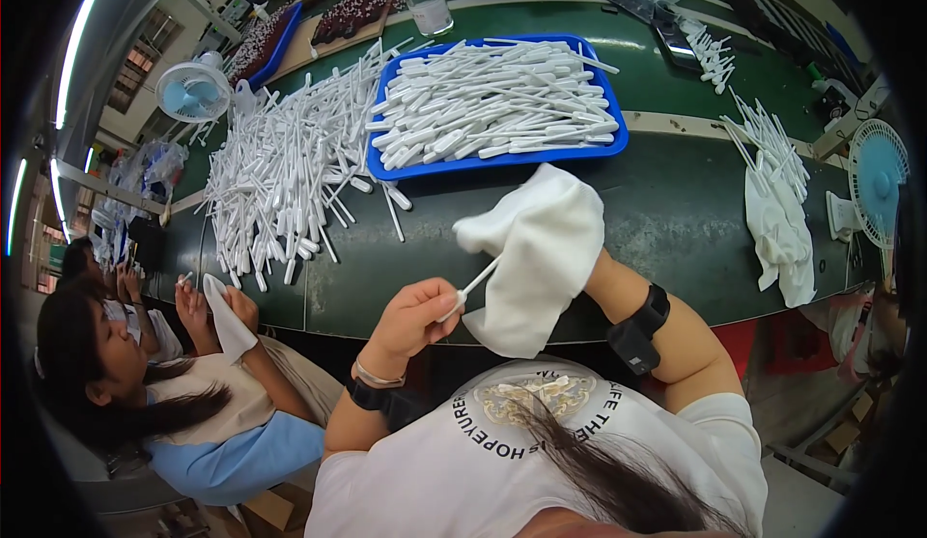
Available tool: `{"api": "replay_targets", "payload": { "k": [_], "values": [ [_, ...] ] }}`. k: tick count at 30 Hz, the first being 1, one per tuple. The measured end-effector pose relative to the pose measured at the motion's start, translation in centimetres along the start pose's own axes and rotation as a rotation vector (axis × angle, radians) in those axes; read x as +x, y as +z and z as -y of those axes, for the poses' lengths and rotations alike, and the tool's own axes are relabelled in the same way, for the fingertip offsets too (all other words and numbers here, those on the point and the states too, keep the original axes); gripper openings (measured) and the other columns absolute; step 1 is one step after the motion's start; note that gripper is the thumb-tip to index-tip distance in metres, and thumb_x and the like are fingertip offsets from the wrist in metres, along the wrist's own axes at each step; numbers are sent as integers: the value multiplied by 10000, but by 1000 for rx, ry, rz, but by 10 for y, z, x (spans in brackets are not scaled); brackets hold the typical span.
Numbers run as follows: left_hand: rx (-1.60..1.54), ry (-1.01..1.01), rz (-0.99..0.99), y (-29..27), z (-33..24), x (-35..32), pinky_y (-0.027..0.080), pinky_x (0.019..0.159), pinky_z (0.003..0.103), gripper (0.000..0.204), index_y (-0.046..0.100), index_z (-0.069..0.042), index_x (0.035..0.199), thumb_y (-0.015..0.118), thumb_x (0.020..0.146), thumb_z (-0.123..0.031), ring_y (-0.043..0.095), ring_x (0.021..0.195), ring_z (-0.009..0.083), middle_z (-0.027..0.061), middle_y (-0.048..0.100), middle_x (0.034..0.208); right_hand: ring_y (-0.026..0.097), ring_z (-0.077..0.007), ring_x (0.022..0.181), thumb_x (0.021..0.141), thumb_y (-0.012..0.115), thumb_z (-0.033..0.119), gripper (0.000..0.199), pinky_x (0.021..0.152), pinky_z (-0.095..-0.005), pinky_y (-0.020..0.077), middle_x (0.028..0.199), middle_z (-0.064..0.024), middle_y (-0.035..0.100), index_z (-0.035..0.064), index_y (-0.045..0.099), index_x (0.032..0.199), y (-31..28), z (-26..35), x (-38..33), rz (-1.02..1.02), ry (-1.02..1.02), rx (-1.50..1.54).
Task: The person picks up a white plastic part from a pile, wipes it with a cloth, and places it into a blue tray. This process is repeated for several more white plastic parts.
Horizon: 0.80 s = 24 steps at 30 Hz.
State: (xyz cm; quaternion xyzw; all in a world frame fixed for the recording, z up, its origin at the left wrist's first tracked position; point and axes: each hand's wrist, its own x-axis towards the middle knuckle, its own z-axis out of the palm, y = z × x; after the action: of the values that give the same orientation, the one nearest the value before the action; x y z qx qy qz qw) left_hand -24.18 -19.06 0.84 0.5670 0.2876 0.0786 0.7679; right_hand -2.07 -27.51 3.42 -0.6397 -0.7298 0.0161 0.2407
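My left hand (413, 318) pinches one end of a thin white plastic stick (480, 278). The stick's other end goes into a white cloth (534, 253), which wraps my right hand so that the hand is hidden under it. Both are held above the near edge of the dark green table (666, 219). Just beyond them sits a blue tray (614, 137) piled with several white sticks. A large loose heap of white sticks (285, 176) lies on the table to the left of the tray.
A person at my left holds a white cloth (227, 318) and a stick. A small fan (193, 92) stands at the far left and another fan (877, 181) at the right. White cloths and sticks (777, 210) lie at the right. A clear cup (428, 5) and dark-filled trays sit at the back.
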Motion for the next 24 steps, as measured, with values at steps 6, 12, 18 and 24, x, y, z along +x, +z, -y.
{"api": "replay_targets", "payload": {
  "k": [6, 12, 18, 24],
  "values": [
    [-456, -94, 409, -21, 12, -4, 285, 393, 203, 202, 502, 19, 838, 438, 870, -170, 368, 429, 89, 74, 474, 569, 504, -170, 836, 697, 621, 102, 269, 746, -278, 408, 914, -61, 547, 61, 550, 953, 29, -8, -25, -175, 150, 1196],
    [-399, -89, 282, 11, 17, 9, 296, 408, 186, 179, 525, 17, 867, 502, 858, -160, 374, 454, 68, 43, 506, 640, 500, -141, 931, 755, 599, 95, 316, 822, -271, 408, 1025, -60, 544, 54, 530, 1061, 14, -9, -15, 45, -17, 678],
    [-456, 123, -123, 65, -11, 40, 425, 487, 213, 236, 505, 11, 1028, 562, 823, -92, 533, 594, 108, 69, 580, 844, 529, -175, 858, 751, 589, 119, 259, 783, -272, 426, 933, -78, 563, 42, 557, 995, 52, -2, -18, -177, 160, 1019],
    [-314, 141, -104, 60, -9, 49, 458, 566, 210, 339, 450, 1, 1119, 568, 807, -62, 568, 695, 121, 76, 580, 937, 552, -204, 796, 747, 581, 140, 221, 750, -273, 441, 856, -93, 579, 32, 580, 941, 69, 0, -17, -367, 304, 1340]
  ]
}}
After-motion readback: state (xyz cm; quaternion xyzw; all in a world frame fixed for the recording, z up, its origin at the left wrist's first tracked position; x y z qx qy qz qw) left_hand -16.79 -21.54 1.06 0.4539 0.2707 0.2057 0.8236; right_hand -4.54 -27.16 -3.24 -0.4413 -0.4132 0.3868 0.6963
